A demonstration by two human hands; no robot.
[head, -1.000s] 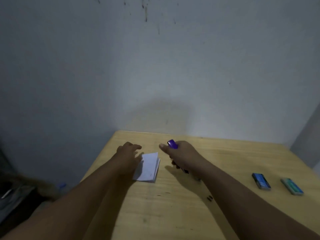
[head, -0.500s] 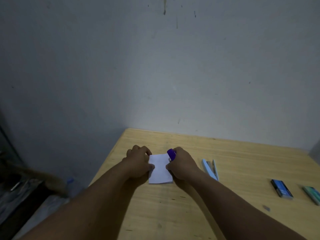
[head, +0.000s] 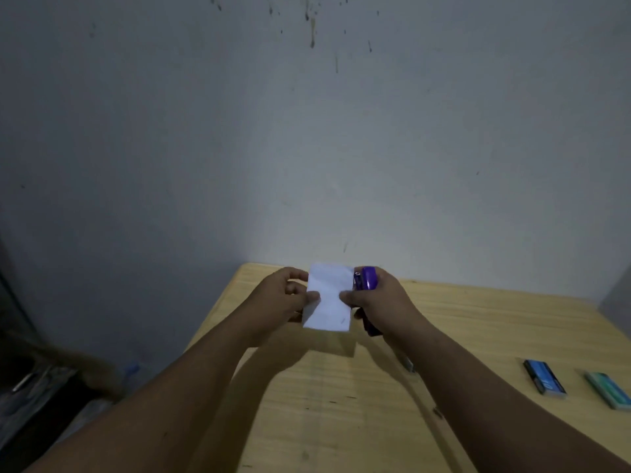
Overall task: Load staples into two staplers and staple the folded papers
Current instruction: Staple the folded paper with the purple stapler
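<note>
From the head view, the paper point(head: 328, 298) was white, folded into a small upright rectangle, raised above the table point(head: 478, 322) near its far edge. The left hand point(head: 280, 298) pinched its left edge. The right hand point(head: 382, 302) gripped a purple stapler point(head: 365, 278) at the paper's right edge, thumb touching the sheet.

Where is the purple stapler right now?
In the head view, the purple stapler is in the right hand, raised above the far end of the wooden table, against the right edge of the folded paper.
</note>
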